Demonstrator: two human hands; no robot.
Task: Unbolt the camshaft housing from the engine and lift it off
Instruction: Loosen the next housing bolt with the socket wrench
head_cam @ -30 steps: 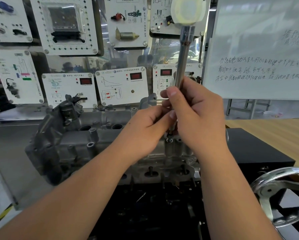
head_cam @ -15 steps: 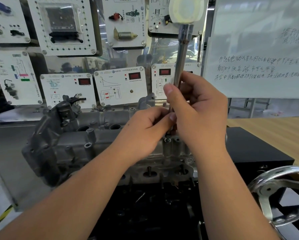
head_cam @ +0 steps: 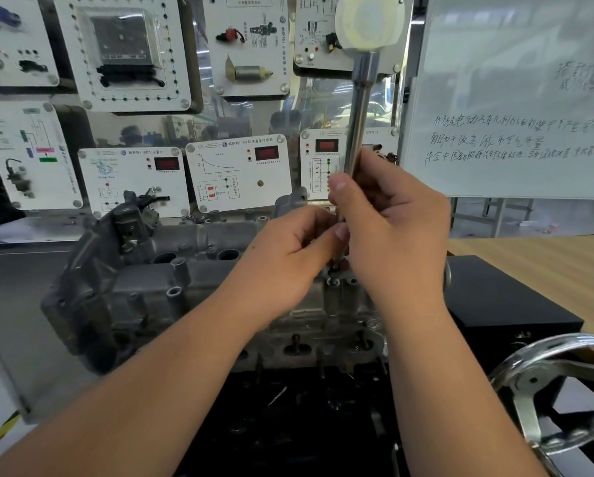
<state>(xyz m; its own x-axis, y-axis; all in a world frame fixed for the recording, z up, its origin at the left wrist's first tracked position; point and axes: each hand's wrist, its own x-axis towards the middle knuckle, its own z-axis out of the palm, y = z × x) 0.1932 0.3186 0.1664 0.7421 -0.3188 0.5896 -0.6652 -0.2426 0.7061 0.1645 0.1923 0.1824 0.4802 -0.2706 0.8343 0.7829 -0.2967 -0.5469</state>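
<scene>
Before wall panels (head_cam: 240, 172), both hands' grip holds driver (head_cam: 357, 125) above housing (head_cam: 144, 290).

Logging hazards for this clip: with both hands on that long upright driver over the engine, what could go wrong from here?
1. The driver is tall with a bulky handle on top; both hands grip low, so it may tilt and slip off the bolt.
2. The left hand pinches near the tip, so a slip could jab its fingers against the camshaft housing.
3. A freed bolt might drop into the housing's open bores.
</scene>
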